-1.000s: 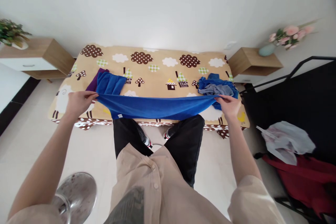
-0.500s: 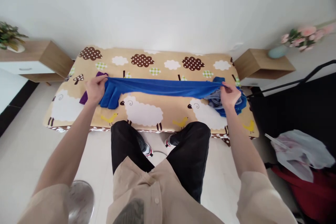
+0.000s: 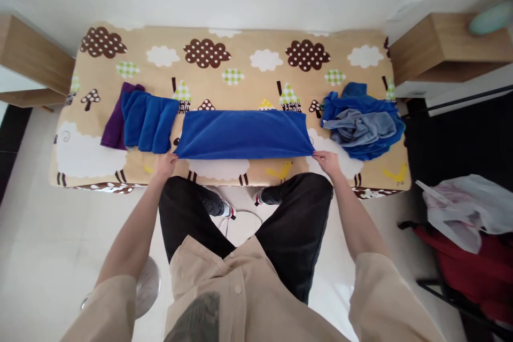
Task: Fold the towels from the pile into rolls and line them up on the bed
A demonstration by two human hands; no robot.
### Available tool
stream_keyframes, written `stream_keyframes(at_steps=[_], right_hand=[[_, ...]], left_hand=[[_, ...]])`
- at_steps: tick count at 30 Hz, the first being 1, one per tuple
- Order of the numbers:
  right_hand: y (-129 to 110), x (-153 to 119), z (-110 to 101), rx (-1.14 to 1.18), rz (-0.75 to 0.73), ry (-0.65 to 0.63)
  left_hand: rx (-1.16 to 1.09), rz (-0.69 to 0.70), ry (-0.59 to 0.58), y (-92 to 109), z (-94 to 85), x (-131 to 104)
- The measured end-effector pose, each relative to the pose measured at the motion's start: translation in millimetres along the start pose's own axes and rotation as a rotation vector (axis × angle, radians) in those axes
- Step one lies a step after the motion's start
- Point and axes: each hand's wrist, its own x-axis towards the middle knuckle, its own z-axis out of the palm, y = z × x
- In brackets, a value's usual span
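Observation:
A blue towel [image 3: 244, 134] lies stretched out lengthwise on the sheep-patterned bed cover [image 3: 240, 93]. My left hand [image 3: 165, 165] pinches its near left corner, and my right hand [image 3: 326, 162] pinches the near right corner. Just left of it, several folded blue towels [image 3: 150, 122] lie in an overlapping row, partly covering a folded purple towel [image 3: 116, 123]. To the right sits a crumpled heap of blue towels [image 3: 371, 144] with a grey-blue towel [image 3: 363, 127] on top.
Wooden bedside cabinets stand at the left [image 3: 36, 56] and right [image 3: 444, 45], the right one bearing a pale green vase [image 3: 491, 17]. A plastic bag [image 3: 473, 206] rests over red fabric [image 3: 473, 272] at lower right. A round metal stool [image 3: 148, 288] is by my left arm.
Both hands have come down and nearer to me, moving the blue towel from a taut strip in the air to a flat band on the bed. My view has tilted lower.

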Motion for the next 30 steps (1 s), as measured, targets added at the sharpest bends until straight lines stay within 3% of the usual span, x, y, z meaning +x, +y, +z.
stream_keyframes(at_steps=[2,4,7,13,22,27,30], right_hand=[[9.4,-1.7,9.6,-0.106,0.038,-0.116],[17.5,-3.7,12.6,-0.225,0.063,-0.147],[25.5,-8.2,10.6,-0.362,0.091,-0.163],[25.2,-23.0,9.0,-0.466,0.074,-0.364],[14.3,-29.8,0.7,-0.555,0.152,-0.423],[-10.7,-4.0,-5.6,-0.580,0.261,-0.346],[-55.3,16.6,-0.3,-0.529,0.136,-0.252]], left_hand=[[0.092,0.024,-0.087,-1.6,15.8,1.3],[0.154,0.033,-0.138,-3.0,23.7,2.2],[0.212,0.034,-0.213,-4.3,25.0,4.5],[0.304,0.021,-0.350,4.1,23.8,8.5],[0.435,-0.001,-0.373,26.0,28.2,0.9],[0.434,0.082,-0.389,41.6,45.3,-15.8],[0.435,0.117,-0.364,54.6,60.6,-27.0]])
